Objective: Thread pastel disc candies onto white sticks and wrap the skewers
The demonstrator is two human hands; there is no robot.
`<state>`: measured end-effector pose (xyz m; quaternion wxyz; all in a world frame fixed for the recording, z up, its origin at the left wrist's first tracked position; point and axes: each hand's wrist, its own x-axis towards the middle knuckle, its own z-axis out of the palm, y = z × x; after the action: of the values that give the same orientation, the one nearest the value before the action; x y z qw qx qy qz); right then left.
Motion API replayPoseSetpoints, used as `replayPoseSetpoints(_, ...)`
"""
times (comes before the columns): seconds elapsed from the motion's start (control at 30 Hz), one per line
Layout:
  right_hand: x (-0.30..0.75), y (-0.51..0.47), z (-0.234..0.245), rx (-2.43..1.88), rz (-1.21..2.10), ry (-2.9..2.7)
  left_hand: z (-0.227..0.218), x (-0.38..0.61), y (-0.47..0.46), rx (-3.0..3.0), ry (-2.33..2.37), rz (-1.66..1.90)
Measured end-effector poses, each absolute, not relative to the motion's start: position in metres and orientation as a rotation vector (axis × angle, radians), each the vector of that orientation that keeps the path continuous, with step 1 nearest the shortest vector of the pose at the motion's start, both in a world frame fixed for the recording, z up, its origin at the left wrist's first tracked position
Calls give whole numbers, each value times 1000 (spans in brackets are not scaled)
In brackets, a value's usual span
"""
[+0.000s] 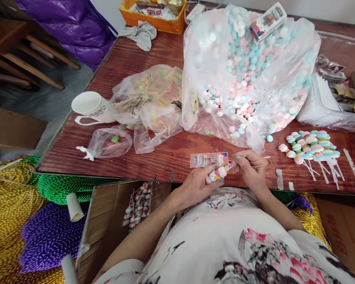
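Observation:
My left hand (195,187) and my right hand (250,167) meet at the near edge of the wooden table (154,157). Together they pinch a candy stick (219,173) of stacked pastel discs, partly inside a clear printed wrapper (208,159) that lies flat on the table just behind them. The left fingers close round the candy end. The right fingers pinch the thin stick end. A big clear bag of pink, blue and white candy discs (254,67) stands open right behind my hands.
A row of finished candy sticks (310,148) lies at the right. A white mug (90,105) and smaller plastic bags (154,98) sit at the left. A cardboard box (115,221) holding wrapped sticks stands below the table edge. An orange tray (154,15) is at the back.

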<state>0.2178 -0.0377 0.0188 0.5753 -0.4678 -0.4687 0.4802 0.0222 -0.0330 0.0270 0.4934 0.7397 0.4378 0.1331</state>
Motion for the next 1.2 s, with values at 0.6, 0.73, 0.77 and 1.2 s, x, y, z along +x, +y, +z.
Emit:
replayPoseSetpoints(0.6,212,-35,9,-949,1258,-951,21,15,-30,1914,1183,291)
replayPoseSetpoints(0.73,235,-30,18,-982,1142,-1514,17,10,-33,1923,1158,309)
replayPoseSetpoints(0.77,241,-29,21,-995,1088,-1678,18,9,-34,1919,1148,302)
replayPoseSetpoints(1.2,225,-45,7,-1286,632,-2090,42,8,-30,2305,1383,796)
